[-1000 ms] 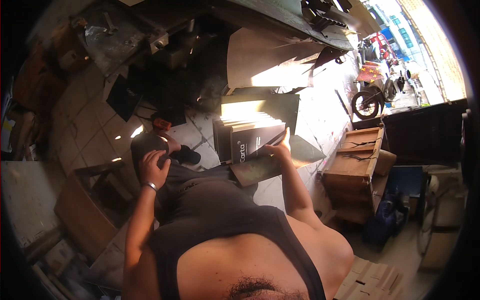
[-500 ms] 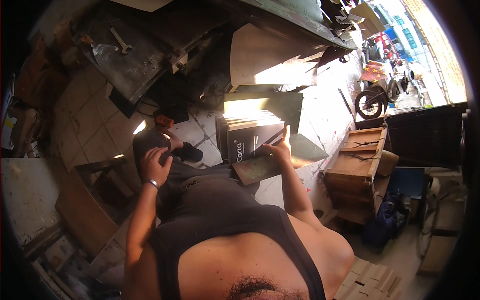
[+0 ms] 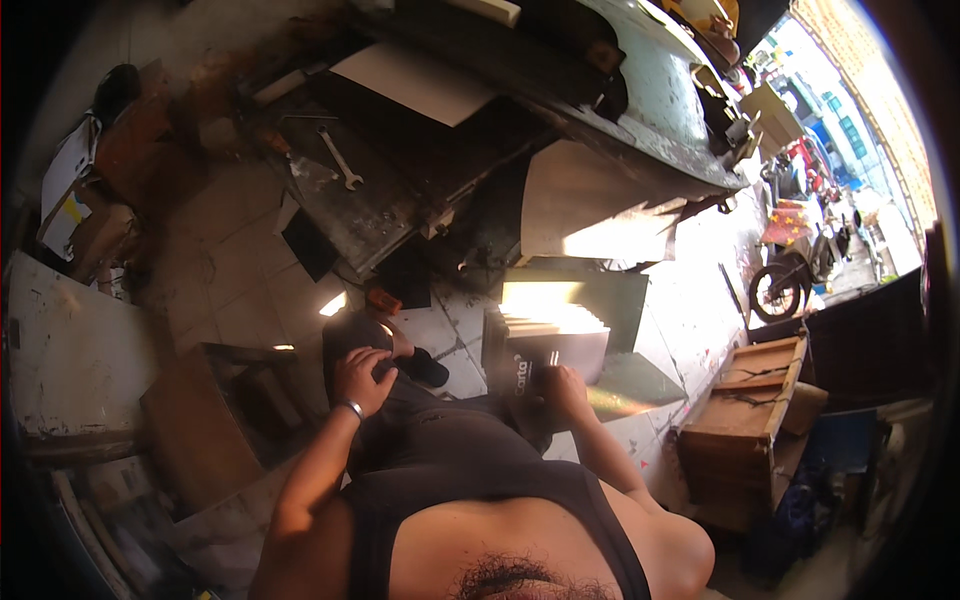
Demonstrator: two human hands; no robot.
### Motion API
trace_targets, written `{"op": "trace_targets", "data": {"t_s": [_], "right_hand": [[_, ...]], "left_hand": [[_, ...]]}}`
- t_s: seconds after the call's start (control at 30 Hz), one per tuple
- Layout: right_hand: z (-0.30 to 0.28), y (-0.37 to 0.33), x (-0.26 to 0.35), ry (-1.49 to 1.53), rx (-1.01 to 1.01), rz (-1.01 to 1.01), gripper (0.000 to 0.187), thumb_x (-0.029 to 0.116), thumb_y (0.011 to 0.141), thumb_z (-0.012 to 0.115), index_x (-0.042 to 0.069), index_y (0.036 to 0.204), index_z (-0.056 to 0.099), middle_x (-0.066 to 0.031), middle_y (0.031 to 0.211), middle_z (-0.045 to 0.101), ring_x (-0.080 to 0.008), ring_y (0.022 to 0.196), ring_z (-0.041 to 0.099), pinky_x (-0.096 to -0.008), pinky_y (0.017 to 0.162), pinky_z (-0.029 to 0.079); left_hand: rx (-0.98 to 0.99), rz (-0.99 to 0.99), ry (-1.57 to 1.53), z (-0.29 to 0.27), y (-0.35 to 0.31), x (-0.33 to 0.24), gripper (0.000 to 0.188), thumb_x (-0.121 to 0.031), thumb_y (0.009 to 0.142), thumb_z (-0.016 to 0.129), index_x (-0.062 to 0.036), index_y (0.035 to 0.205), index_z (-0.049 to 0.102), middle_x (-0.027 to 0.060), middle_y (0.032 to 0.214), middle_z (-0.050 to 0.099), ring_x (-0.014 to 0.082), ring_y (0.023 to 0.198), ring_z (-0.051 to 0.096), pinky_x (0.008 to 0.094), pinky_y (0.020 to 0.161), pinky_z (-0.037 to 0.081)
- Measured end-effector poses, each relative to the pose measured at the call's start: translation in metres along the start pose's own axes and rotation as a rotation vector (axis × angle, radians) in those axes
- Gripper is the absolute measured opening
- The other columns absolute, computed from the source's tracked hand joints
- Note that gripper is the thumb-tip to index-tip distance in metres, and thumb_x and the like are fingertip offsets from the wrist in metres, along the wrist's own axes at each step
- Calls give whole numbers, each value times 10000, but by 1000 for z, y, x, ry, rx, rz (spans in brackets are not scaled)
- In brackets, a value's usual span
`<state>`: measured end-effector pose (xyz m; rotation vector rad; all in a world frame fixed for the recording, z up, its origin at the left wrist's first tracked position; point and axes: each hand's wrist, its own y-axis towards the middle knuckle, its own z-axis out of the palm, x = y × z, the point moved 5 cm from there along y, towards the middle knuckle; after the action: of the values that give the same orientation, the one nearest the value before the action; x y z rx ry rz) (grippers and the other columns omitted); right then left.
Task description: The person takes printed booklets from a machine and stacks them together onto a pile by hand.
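My left hand (image 3: 364, 380), with a metal band at the wrist, rests on my bent knee with its fingers laid out over the dark trouser cloth. Beside my legs stands a row of several flat dark boxes or folders (image 3: 582, 347) with pale edges on top and white lettering on the near face. In front of that face is my right hand (image 3: 566, 388), its fingers curled in; what they hold, if anything, is hidden. Greenish-brown boards (image 3: 640, 385) lie open around the row, one at its right and one behind it (image 3: 625, 300).
A dark workbench (image 3: 390, 215) bearing a wrench (image 3: 340, 160) stands ahead. An orange-handled tool (image 3: 383, 300) lies by my foot. On the right is a wooden crate-like frame (image 3: 745, 400), with a motorcycle (image 3: 780, 285) beyond. An open wooden cabinet (image 3: 200, 420) stands left.
My right hand has gone from spread fingers at the row's right edge to curled fingers before its near face. The whole view has shifted; my left hand stays on the knee.
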<state>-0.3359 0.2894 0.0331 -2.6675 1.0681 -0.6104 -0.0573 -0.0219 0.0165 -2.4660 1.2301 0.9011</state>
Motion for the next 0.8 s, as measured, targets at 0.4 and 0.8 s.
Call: {"op": "trace_targets", "data": {"t_s": [0.4,0.8], "right_hand": [[-15,-4,19,-51,60,6,140,225,818,732,169,925,802,-149,894,760,-362,861,742,-464,758,592],[-125,85,39,519,-217,26,303,222,823,848,17,1017,737,-108,768,718,-179,712,705,-320,680,545]], "left_hand": [[-5,-40,-12,4,3,3,339,-359,856,758,-161,1130,735,63,1238,715,270,1281,578,432,1100,399],[-796,324,-313,-249,208,-52,123,-103,901,736,-58,1003,683,80,916,672,233,885,677,343,817,524]]}}
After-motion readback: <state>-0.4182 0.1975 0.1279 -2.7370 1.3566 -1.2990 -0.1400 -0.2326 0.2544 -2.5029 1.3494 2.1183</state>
